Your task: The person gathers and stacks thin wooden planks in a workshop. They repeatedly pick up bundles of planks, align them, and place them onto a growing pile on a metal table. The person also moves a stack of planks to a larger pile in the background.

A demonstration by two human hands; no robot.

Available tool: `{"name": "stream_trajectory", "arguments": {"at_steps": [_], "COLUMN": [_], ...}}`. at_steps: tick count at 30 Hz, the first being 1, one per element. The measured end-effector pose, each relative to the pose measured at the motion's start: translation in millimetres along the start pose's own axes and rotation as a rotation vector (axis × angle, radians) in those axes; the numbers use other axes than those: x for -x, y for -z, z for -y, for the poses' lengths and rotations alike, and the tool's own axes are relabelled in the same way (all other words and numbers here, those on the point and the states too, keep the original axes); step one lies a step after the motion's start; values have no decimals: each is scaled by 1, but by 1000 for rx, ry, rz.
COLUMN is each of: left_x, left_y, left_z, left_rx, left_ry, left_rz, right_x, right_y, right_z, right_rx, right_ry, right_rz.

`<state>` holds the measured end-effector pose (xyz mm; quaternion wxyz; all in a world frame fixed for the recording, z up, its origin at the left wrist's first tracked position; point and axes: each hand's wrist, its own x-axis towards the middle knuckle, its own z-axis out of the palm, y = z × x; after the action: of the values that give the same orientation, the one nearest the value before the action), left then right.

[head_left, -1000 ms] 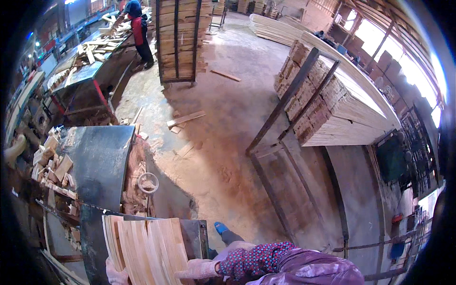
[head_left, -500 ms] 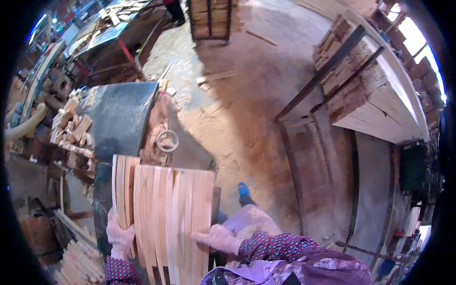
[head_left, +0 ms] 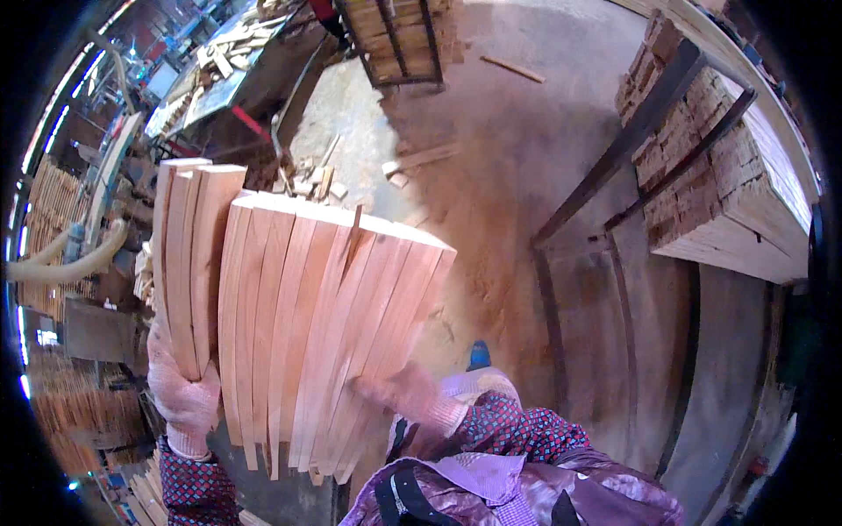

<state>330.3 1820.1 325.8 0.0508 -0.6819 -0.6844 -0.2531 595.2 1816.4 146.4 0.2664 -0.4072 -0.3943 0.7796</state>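
Note:
A wide bundle of pale wooden strips (head_left: 307, 324), standing side by side, is held up in front of me between my gloved hands. Its left end is a narrower group of strips (head_left: 186, 263), set apart by a slim gap and reaching higher. My left hand (head_left: 184, 390) is wrapped round the lower left side of that group, thumb on the near face. At the bundle's right side my right hand (head_left: 408, 396) presses inward, its fingers partly hidden. One thin strip (head_left: 354, 238) sticks up above the others. The bundle hides most of the dark machine table behind it.
Stacked timber (head_left: 702, 175) stands at the right behind a dark metal frame (head_left: 605, 158). Offcuts (head_left: 320, 180) and a loose stick (head_left: 513, 68) lie on the dusty floor. A scrap-covered table (head_left: 197, 96) is far left, a pale hose (head_left: 70, 263) nearer. Someone's leg (head_left: 331, 19) shows at the top.
The bundle has risen off the dark table toward me, its far ends now higher in view. Both hands keep their hold. The view has shifted slightly to the left.

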Motion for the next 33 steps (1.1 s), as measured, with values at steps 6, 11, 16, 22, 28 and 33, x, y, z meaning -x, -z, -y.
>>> {"name": "stream_trajectory", "arguments": {"at_steps": [6, 11, 16, 22, 28, 33], "left_x": [-112, -236, -387, -515, -647, -760], "left_y": [-44, -134, -233, -331, -417, -493], "left_z": [-66, -124, -179, -308, -394, -462], "left_rx": [-252, -137, 32, 437, 512, 629], "left_ry": [-146, -156, -262, -708, -860, -1000], "left_rz": [-174, -203, -310, -314, -426, -330], "right_x": [-34, -82, -154, -171, -214, -219], "right_y": [99, 216, 329, 426, 536, 643], "right_z": [121, 193, 263, 356, 435, 463], "right_rx": [10, 102, 88, 313, 593, 505], "right_ry": [213, 207, 412, 499, 713, 800], "right_rz": [-122, -302, -520, -832, -1070, -1332]}}
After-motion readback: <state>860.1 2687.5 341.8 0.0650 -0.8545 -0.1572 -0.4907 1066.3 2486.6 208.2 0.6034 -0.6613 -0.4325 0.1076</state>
